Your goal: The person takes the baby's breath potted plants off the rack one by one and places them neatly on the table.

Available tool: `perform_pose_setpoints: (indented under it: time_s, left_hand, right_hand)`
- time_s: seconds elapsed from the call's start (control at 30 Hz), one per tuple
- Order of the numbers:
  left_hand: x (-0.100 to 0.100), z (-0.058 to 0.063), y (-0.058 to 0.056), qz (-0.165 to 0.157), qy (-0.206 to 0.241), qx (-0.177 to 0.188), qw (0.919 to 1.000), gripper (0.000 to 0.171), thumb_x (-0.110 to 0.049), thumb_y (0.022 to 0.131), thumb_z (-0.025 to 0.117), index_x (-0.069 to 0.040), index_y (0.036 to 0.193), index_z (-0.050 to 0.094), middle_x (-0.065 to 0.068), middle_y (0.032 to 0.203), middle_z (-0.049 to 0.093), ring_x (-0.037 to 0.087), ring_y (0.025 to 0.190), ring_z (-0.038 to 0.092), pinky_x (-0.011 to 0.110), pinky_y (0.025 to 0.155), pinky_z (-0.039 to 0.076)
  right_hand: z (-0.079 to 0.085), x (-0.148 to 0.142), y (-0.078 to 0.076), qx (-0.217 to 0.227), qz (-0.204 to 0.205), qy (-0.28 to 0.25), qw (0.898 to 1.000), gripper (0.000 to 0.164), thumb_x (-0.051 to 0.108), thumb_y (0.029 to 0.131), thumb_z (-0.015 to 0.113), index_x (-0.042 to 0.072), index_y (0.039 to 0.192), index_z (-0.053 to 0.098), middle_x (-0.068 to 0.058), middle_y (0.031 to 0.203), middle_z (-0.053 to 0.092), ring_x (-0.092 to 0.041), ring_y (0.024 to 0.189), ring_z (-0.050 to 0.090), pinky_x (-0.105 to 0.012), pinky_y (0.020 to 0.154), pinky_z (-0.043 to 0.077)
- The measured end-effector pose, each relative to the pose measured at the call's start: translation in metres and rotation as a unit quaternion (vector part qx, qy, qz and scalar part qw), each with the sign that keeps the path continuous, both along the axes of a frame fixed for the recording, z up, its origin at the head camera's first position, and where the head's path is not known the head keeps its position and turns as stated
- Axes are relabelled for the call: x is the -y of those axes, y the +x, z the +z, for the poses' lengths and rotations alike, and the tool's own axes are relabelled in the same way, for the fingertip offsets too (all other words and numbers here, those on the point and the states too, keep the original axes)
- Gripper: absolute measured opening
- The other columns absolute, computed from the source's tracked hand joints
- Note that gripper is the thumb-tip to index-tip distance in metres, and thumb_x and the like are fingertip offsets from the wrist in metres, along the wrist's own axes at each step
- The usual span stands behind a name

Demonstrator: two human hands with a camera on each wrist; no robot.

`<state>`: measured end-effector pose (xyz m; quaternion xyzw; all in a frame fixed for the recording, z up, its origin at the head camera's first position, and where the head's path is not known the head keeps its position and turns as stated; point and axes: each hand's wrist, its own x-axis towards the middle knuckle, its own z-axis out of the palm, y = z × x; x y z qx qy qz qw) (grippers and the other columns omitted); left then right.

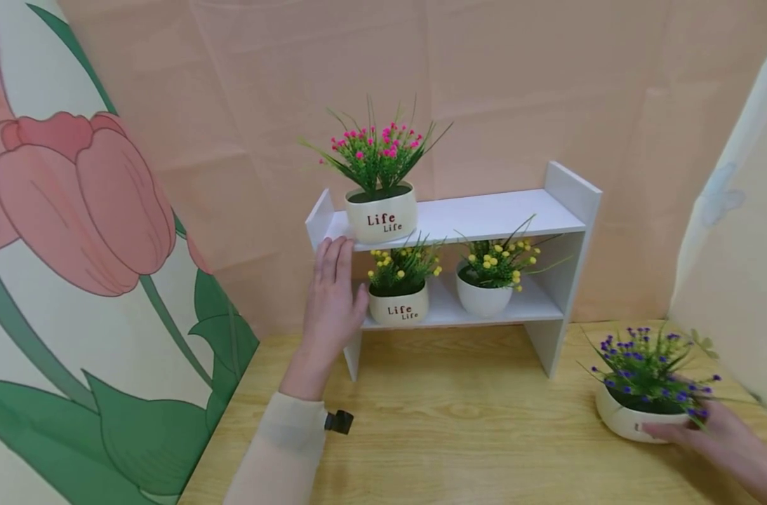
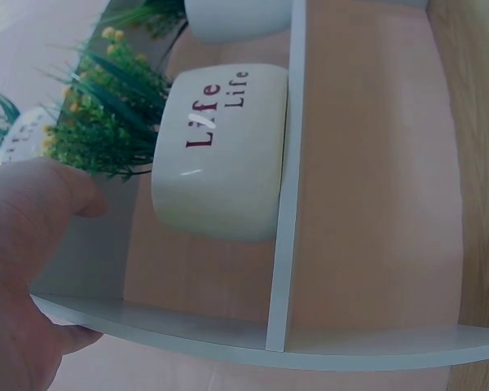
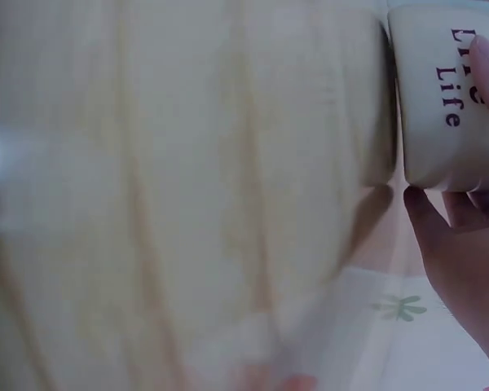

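Note:
A white two-tier shelf [image 1: 497, 210] stands on the wooden table. My left hand [image 1: 332, 301] grips its left side panel, the thumb on the inner side and a fingertip showing outside it in the left wrist view. Beside that hand on the lower tier is a cream "Life" pot [image 2: 220, 155] with yellow flowers. Above it, a cream pot [image 1: 382, 217] with pink flowers sits on the top tier's left end. At the right, my right hand [image 1: 724, 435] holds a cream oval pot [image 3: 432, 138] with purple flowers, thumb across its front lettering, close over the table.
A round white pot [image 1: 484, 300] with yellow flowers sits at the right of the lower tier. Behind the shelf hangs a pinkish-beige cloth [image 1: 497, 91]. A tulip-printed panel [image 1: 74, 210] borders the left. The wooden table [image 1: 446, 435] spreads in front.

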<state>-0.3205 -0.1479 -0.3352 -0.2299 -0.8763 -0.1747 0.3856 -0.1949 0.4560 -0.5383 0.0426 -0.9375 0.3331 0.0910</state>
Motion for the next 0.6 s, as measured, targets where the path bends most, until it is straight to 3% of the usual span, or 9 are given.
perform_pose_setpoints:
  time_s: [0.1, 0.2, 0.27, 0.47, 0.6]
  left_hand:
    - [0.0, 0.001, 0.0, 0.003, 0.003, -0.002, 1.0, 0.086, -0.007, 0.097, 0.08, 0.0, 0.168, 0.032, 0.018, 0.172, 0.033, 0.037, 0.167, 0.017, 0.046, 0.136, 0.02]
    - [0.0, 0.002, 0.001, 0.007, 0.005, 0.002, 1.0, 0.087, -0.008, 0.097, 0.08, -0.001, 0.169, 0.032, 0.018, 0.173, 0.033, 0.036, 0.167, 0.016, 0.047, 0.136, 0.019]
    - [0.0, 0.002, 0.001, 0.009, 0.004, 0.006, 0.9999, 0.086, -0.009, 0.098, 0.079, -0.001, 0.169, 0.031, 0.018, 0.173, 0.033, 0.036, 0.167, 0.015, 0.046, 0.136, 0.019]
    - [0.0, 0.002, 0.001, 0.01, -0.002, 0.017, 0.9998, 0.084, -0.01, 0.1, 0.077, -0.001, 0.169, 0.03, 0.017, 0.173, 0.031, 0.035, 0.167, 0.014, 0.043, 0.137, 0.016]
    - [0.0, 0.002, 0.001, 0.01, -0.005, 0.02, 0.9997, 0.084, -0.011, 0.1, 0.077, -0.001, 0.169, 0.03, 0.017, 0.174, 0.031, 0.035, 0.167, 0.014, 0.042, 0.137, 0.016]
  right_hand:
    - [-0.007, 0.0, 0.003, -0.048, 0.023, -0.024, 0.998, 0.083, 0.02, 0.095, 0.09, 0.005, 0.164, 0.048, 0.019, 0.133, 0.07, 0.016, 0.11, 0.053, -0.005, 0.087, 0.036]
    - [-0.012, 0.0, 0.004, -0.082, 0.038, -0.034, 0.995, 0.068, 0.014, 0.092, 0.091, 0.007, 0.152, 0.061, 0.038, 0.131, 0.06, 0.022, 0.115, 0.048, -0.002, 0.09, 0.031]
    - [-0.014, 0.001, 0.003, -0.088, 0.044, -0.041, 0.994, 0.063, 0.01, 0.091, 0.091, 0.005, 0.147, 0.064, 0.037, 0.129, 0.062, 0.019, 0.113, 0.051, -0.003, 0.086, 0.032]
    - [-0.015, 0.002, 0.002, -0.115, 0.056, -0.034, 0.991, 0.067, 0.007, 0.087, 0.093, 0.002, 0.147, 0.063, 0.04, 0.134, 0.057, 0.024, 0.119, 0.046, 0.0, 0.094, 0.029]
    - [-0.014, 0.002, 0.004, -0.118, 0.061, -0.036, 0.99, 0.068, 0.004, 0.087, 0.092, 0.003, 0.148, 0.063, 0.037, 0.131, 0.062, 0.015, 0.111, 0.054, -0.002, 0.088, 0.033]
